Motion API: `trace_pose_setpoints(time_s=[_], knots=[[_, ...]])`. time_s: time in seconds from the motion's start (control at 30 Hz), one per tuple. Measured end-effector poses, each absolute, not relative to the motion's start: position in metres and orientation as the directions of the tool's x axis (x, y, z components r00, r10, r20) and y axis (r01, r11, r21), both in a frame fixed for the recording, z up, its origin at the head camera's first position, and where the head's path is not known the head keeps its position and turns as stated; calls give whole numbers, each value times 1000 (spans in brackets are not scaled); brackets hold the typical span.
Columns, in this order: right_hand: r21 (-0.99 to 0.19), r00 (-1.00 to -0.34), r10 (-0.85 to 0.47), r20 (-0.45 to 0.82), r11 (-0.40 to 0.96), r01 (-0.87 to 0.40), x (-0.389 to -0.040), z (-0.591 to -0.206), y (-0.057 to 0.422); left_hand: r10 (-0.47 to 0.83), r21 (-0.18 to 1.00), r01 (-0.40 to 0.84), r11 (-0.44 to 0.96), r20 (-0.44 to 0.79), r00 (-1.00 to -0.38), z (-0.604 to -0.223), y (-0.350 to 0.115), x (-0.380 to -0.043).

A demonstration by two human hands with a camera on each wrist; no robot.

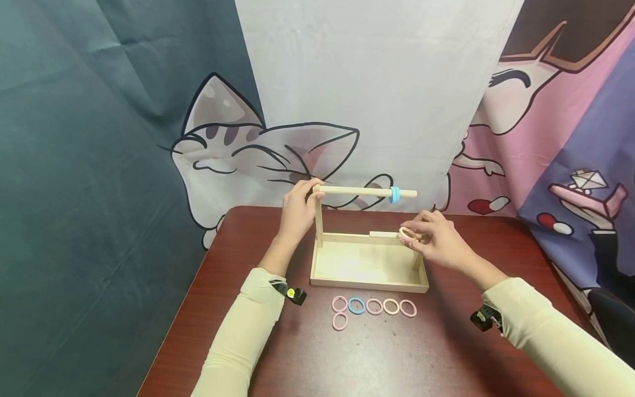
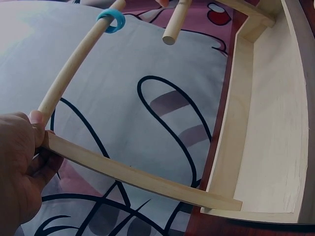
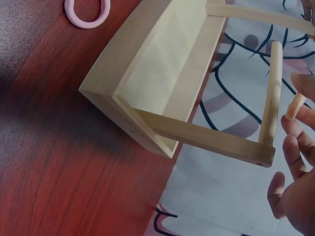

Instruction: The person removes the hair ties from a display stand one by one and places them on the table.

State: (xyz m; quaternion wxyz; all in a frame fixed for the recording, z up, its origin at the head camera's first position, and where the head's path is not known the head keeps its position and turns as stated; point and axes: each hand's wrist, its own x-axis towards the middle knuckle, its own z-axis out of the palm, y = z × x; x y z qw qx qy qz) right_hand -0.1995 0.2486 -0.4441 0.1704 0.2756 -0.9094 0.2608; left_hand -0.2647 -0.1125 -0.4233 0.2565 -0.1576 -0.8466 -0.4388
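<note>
My left hand (image 1: 300, 207) grips the top of the tall left post (image 1: 319, 220) of a wooden ring stand, where the upper rod (image 1: 354, 191) joins it. Light blue rings (image 1: 394, 195) hang on that rod towards its free right end; whether there is one or more, I cannot tell. My right hand (image 1: 436, 238) pinches a pale cream ring (image 1: 408, 234) between thumb and fingers, beside the shorter right post (image 3: 211, 143). In the right wrist view the ring is apart from the lower rod (image 3: 272, 93), whose free end points left in the head view.
The stand's shallow wooden tray (image 1: 369, 286) sits on a dark red table (image 1: 362, 364). In front of it lie several rings: pink ones (image 1: 339, 329), a blue ring (image 1: 349, 308) and a cream ring (image 1: 385, 309). A printed cloth (image 1: 377, 82) hangs behind the table.
</note>
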Motion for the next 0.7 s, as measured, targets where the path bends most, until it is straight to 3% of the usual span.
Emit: trace_pose_setpoints(time_s=[0.7], knots=[[-274, -741, -525, 418, 705, -654, -183, -449, 229, 37, 668, 473, 575, 556, -830, -423, -112, -265]])
